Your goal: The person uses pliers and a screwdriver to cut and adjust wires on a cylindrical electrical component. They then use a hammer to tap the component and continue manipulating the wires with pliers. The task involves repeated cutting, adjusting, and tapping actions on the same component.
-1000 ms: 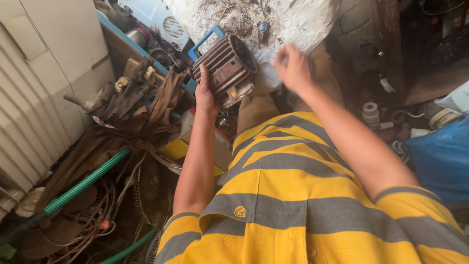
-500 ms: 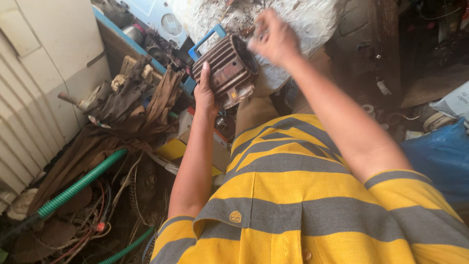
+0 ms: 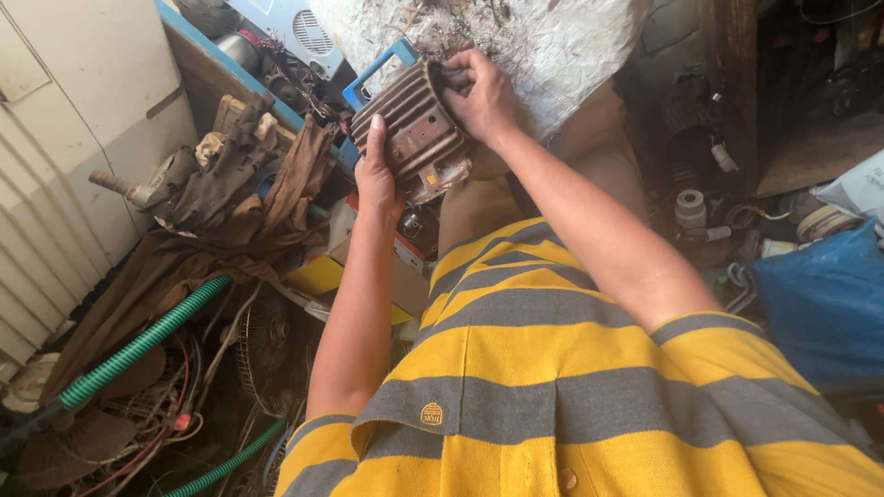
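While the ribbed brown motor housing [image 3: 412, 129] was held up in front of the person's chest, both hands were on it. The left hand [image 3: 378, 180] lay flat against its near side, fingers stretched up along the fins and thumb wrapped under, gripping it. The right hand [image 3: 479, 92] was closed over the far open end, fingers curled into the rim; what they pinched inside was hidden by the knuckles. A metal plate showed on the housing's flank, its markings too small to make out. Below it a torn, dusty end piece hung partly out of sight behind the left wrist.

Behind the housing a white, debris-strewn sack [image 3: 552, 46] filled the top of the view, and a blue handle [image 3: 373, 74] poked out beside it. To the left, brown rags [image 3: 239, 212] were heaped over junk, with a green ribbed hose [image 3: 138, 345] running across tangled wires on the floor. A blue plastic bag [image 3: 820, 294] was cut off at the right edge. The striped yellow-and-grey shirt [image 3: 552, 387] blocked everything lower down.
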Demonstrator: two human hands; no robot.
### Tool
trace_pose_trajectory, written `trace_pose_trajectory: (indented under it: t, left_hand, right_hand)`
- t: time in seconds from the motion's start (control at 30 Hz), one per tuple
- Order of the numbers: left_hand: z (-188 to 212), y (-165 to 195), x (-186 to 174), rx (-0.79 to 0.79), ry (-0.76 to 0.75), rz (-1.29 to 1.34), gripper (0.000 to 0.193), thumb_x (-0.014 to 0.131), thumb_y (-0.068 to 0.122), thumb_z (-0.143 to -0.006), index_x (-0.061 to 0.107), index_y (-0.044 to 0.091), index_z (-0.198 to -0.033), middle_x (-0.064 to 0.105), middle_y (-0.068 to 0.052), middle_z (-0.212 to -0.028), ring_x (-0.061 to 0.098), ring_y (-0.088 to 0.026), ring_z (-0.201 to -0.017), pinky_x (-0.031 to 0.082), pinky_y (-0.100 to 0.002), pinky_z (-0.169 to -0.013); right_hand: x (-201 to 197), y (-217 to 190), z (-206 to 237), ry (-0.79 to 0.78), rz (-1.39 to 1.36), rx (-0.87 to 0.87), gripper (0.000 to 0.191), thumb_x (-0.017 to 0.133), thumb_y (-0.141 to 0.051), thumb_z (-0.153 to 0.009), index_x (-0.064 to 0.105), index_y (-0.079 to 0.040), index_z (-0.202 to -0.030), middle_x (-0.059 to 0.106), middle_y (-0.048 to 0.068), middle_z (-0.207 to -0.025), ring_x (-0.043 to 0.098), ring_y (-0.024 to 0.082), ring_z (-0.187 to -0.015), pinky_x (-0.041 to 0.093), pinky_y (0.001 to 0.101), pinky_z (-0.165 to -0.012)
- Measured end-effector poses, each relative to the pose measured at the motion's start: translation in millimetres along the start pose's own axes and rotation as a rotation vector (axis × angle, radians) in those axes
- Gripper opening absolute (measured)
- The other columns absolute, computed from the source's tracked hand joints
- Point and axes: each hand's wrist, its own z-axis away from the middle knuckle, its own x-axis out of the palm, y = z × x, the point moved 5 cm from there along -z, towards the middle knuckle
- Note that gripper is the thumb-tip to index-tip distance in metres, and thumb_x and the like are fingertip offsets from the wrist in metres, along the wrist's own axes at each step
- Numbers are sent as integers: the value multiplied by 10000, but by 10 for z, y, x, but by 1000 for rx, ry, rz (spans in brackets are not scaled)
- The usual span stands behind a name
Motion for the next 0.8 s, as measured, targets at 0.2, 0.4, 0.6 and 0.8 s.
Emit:
trace_pose_trajectory:
  t: [0.2,0.4,0.6,0.8]
  left_hand:
    - [4,-53,-28,3,-35,12,691,778,515,-833,616,33,-1300,722,-131,-1171,724,-267,-1030,591,-451,-936]
    - [10,-56,-46,11,-27,-38,692,750,524,-852,616,27,-1314,709,-126,-1202,712,-263,-1061,584,-434,-938]
    - [409,-51,46,67,-135,-137,641,788,413,-860,609,-20,-1297,692,-113,-1142,670,-246,-1014,560,-437,-906]
    - [380,83,618,167,-460,-351,572,800,349,-864,666,-46,-1256,728,-113,-1149,680,-199,-1026,538,-351,-956]
  right_hand:
    - [-20,29,39,38,102,-128,125,748,-152,-956,632,-109,-971,755,58,-911,742,208,-844,567,331,-761]
    - [-60,0,37,-45,114,-215,222,783,-95,-924,567,-47,-935,714,113,-868,733,275,-801,555,391,-731]
    - [-421,-119,553,-5,6,-250,165,732,-40,-903,578,-13,-955,679,140,-867,705,270,-801,535,366,-715]
    - [-1167,-175,1082,210,288,-399,141,685,-2,-900,549,-34,-917,619,166,-839,660,330,-763,505,413,-688]
